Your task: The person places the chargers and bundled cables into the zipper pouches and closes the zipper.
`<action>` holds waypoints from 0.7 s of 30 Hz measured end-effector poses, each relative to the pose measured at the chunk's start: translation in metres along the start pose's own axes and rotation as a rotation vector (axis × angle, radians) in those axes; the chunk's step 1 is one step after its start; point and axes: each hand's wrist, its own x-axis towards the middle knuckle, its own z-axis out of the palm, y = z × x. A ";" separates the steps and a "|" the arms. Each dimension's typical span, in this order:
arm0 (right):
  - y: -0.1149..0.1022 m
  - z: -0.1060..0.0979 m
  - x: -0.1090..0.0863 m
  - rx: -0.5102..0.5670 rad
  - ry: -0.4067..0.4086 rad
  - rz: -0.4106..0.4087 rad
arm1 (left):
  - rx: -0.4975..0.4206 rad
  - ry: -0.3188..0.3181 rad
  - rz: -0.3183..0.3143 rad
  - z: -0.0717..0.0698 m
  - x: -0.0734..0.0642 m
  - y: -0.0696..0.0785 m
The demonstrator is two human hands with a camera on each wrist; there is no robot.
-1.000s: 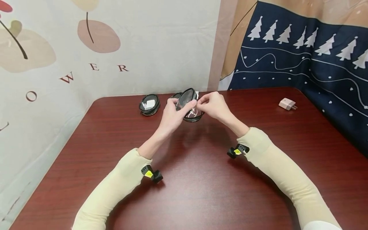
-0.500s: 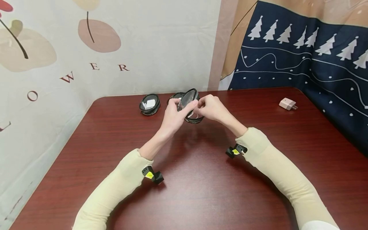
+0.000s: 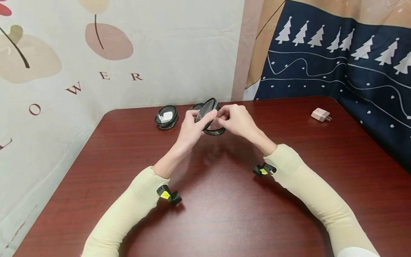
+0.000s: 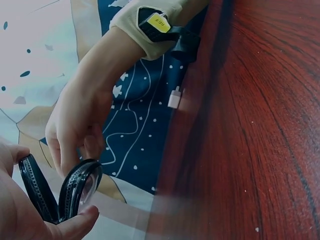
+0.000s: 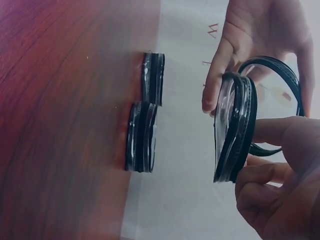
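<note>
My left hand (image 3: 188, 131) holds a round clear zip pouch (image 3: 207, 110) with black trim near the far edge of the table, its lid swung open from its base. In the left wrist view, the two halves of the pouch (image 4: 77, 187) stand apart in a V, with the left thumb against one of them. My right hand (image 3: 238, 120) has its fingers bent at the pouch opening. From the right wrist, its index finger reaches between the pouch base (image 5: 235, 130) and the lid, other fingers curled below. Whether these fingertips pinch something inside, I cannot tell.
A similar round pouch (image 3: 166, 117) with a white item inside sits left of the hands on the brown table (image 3: 205, 200). Another pouch (image 3: 196, 106) stands behind the left hand. A white charger plug (image 3: 320, 115) lies at the back right. Printed cloth hangs behind.
The right fingers have moved left, deeper into the pouch opening. White cable seen at the opening a second ago is now mostly hidden. The left hand keeps its hold.
</note>
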 end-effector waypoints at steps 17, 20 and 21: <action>0.014 -0.029 -0.007 0.116 0.106 -0.123 | -0.062 -0.026 -0.004 -0.001 0.003 -0.003; 0.020 -0.039 -0.007 0.109 0.101 -0.098 | -0.034 -0.019 -0.001 -0.003 0.004 -0.004; 0.023 -0.043 -0.007 0.104 0.096 -0.085 | -0.024 -0.016 0.000 -0.003 0.005 -0.005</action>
